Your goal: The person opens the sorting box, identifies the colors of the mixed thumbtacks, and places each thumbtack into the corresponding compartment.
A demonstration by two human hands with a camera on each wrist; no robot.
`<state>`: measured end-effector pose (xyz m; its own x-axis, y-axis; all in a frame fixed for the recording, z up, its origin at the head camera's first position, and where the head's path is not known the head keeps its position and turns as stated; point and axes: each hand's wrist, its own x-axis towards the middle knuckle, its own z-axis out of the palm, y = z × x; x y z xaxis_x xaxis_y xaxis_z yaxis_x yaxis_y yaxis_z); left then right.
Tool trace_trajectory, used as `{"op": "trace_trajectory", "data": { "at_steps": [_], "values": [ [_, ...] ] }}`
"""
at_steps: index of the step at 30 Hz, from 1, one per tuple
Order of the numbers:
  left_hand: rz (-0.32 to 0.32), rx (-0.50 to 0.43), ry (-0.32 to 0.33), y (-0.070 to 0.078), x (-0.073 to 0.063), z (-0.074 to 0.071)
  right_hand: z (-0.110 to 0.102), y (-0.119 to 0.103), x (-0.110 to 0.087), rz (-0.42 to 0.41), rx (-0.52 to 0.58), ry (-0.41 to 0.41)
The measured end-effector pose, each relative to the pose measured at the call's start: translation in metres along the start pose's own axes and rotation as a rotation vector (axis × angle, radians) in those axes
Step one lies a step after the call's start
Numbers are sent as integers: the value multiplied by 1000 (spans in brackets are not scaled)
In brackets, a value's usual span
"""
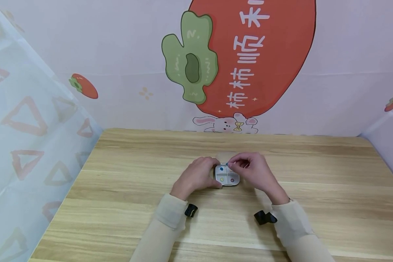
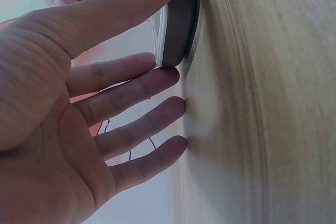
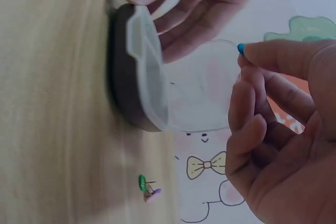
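A small box (image 1: 229,185) with several compartments sits on the table, its clear lid (image 3: 199,90) raised at the far side. My left hand (image 1: 198,174) grips the box from the left, thumb at the near side and fingers at the far side. Between thumb and index finger, my right hand (image 1: 255,173) pinches a small blue thumbtack (image 3: 241,49) above the far right compartment; only its blue head shows. Inside the box lie a blue piece (image 1: 221,169), a yellow piece (image 1: 221,179) and a red piece (image 1: 232,180) in separate compartments.
Beside the box on the wooden table (image 1: 124,189) lie a green thumbtack (image 3: 142,182) and a pinkish-purple thumbtack (image 3: 153,194), touching or nearly so. A printed cloth (image 1: 127,54) hangs behind the table's far edge. Black wrist pieces (image 1: 191,210) are at both sleeves.
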<state>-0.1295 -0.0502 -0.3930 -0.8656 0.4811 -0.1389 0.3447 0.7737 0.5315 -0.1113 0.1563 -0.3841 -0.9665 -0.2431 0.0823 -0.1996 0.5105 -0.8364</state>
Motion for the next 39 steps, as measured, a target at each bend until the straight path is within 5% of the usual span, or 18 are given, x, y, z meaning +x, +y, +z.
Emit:
{"op": "trace_trajectory", "data": {
  "at_steps": [39],
  "values": [
    [13, -3, 12, 2, -2, -1, 31, 3, 2, 3, -290, 71]
  ]
}}
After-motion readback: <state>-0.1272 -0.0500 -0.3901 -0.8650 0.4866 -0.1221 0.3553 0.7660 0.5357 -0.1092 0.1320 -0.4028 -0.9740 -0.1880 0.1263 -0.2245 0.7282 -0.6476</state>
